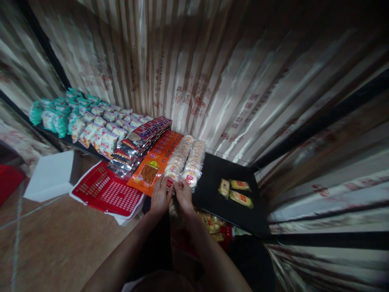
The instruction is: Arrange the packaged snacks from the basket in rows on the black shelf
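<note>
Two rows of round white rice crackers in clear wrappers [190,164] lie side by side on a black shelf [212,168]. My left hand [161,194] is at the front of the left row, its fingers closed on the edge of the nearest rice cracker packet [170,178]. Close beside it, my right hand [184,194] has thumb and fingers pinched together at that same packet's right edge. An orange bag of stick snacks [150,170] lies flat just left of the rows, near my left hand. What exactly sits between my fingertips is partly hidden.
Dark snack bags [133,150], white packets [105,140] and green packets [59,121] fill the shelf's left. Three yellow-wrapped snacks [240,198] lie right. A red basket [106,190] and white box [51,174] stand on the floor. Below the shelf are more yellow packets [214,225]. Curtains [188,81] hang behind.
</note>
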`<state>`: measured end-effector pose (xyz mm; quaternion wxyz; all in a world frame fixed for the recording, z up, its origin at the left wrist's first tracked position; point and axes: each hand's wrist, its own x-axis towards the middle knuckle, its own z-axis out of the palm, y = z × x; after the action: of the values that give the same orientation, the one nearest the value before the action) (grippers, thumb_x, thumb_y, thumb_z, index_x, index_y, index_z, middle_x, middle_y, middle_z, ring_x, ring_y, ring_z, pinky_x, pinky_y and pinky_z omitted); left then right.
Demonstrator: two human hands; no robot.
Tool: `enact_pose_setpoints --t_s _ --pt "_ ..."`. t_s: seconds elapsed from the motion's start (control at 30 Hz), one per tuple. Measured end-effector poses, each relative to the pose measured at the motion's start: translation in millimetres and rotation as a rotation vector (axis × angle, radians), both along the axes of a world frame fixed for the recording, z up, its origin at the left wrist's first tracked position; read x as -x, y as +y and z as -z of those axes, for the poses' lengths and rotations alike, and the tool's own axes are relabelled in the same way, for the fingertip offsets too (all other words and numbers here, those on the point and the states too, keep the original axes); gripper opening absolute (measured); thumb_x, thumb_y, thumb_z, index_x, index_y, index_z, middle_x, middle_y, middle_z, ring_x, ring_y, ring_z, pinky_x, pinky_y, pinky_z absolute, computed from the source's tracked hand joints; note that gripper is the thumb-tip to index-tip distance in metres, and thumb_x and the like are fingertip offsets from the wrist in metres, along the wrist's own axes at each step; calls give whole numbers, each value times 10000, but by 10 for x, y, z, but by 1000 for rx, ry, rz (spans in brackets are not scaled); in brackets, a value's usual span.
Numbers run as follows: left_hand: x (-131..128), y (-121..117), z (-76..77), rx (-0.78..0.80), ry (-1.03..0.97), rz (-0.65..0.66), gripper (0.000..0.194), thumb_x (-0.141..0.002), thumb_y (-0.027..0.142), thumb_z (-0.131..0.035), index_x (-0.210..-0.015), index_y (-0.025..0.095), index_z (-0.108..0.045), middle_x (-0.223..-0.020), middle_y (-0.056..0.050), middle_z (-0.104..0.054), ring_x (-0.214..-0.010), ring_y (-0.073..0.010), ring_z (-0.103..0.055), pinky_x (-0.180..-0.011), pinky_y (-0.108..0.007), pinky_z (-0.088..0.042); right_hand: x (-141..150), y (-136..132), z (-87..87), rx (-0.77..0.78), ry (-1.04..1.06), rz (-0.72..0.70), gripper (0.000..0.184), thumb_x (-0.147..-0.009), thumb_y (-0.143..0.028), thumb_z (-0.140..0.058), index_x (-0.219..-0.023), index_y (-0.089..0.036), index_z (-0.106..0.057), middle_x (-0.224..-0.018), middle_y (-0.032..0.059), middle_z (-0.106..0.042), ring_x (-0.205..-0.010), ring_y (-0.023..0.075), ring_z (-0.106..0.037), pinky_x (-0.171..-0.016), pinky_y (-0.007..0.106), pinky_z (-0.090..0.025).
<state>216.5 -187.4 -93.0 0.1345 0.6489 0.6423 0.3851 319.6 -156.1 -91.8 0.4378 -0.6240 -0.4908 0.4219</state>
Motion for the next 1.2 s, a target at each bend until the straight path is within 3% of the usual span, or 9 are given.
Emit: enact_pose_setpoints --t_s 0.1,0.2,0.37,0.63,0.87,1.03,1.2 --pt "-35 67 44 6 44 -16 414 -848 257 -499 -1243 138 -464 -1337 -177 -430 -1252 -298 -399 -1020 -478 -375 19 28 -2 12 -52 -1 241 -746 -366 -520 -901 -185 -556 -775 18 -636 -683 143 -608 -657 257 -497" --pt "-66 116 71 17 70 -36 399 -835 234 -512 -1223 148 -482 -1340 -173 -426 -1252 -303 -396 -1018 -480 -374 29 33 18 6 -88 -5 355 -773 -285 -486 -1107 -170 -527 -885 59 -663 -773 156 -639 -743 283 -511" --pt "-94 147 79 38 85 -51 411 -818 178 -505 -1224 123 -477 -1346 -188 -411 -1257 -308 -384 -1025 -475 -367 59 -41 19 -43 -201 -30 447 -813 -272 -437 -1236 -135 -481 -1040 120 -650 -903 184 -632 -846 331 -490" --pt "-118 193 70 11 102 -76 385 -822 185 -510 -1201 127 -476 -1272 -182 -461 -1209 -308 -425 -991 -494 -387 -191 -259 13 -329 -640 35 428 -860 -283 -386 -1247 -176 -533 -1243 141 -492 -1159 267 -427 -979 429 -375" --pt "-150 260 71 -52 102 -94 325 -846 184 -489 -1168 143 -484 -1220 -166 -473 -1171 -295 -449 -951 -489 -416 -526 -209 150 -417 -732 106 374 -877 -251 -369 -1157 -230 -615 -1271 116 -415 -1084 265 -397 -899 449 -401" --pt "-185 308 76 -60 102 -84 302 -856 188 -489 -1154 136 -483 -1214 -168 -465 -1164 -287 -449 -943 -470 -427 -559 -184 209 -417 -757 94 373 -877 -231 -371 -1164 -215 -608 -1268 118 -424 -1081 257 -402 -868 410 -420" --pt "-199 356 79 -72 110 -84 284 -870 214 -477 -1145 142 -482 -1197 -167 -470 -1144 -286 -459 -928 -475 -432 -578 -177 252 -430 -757 75 372 -870 -222 -379 -1161 -217 -610 -1263 125 -435 -1087 258 -415 -897 442 -409"
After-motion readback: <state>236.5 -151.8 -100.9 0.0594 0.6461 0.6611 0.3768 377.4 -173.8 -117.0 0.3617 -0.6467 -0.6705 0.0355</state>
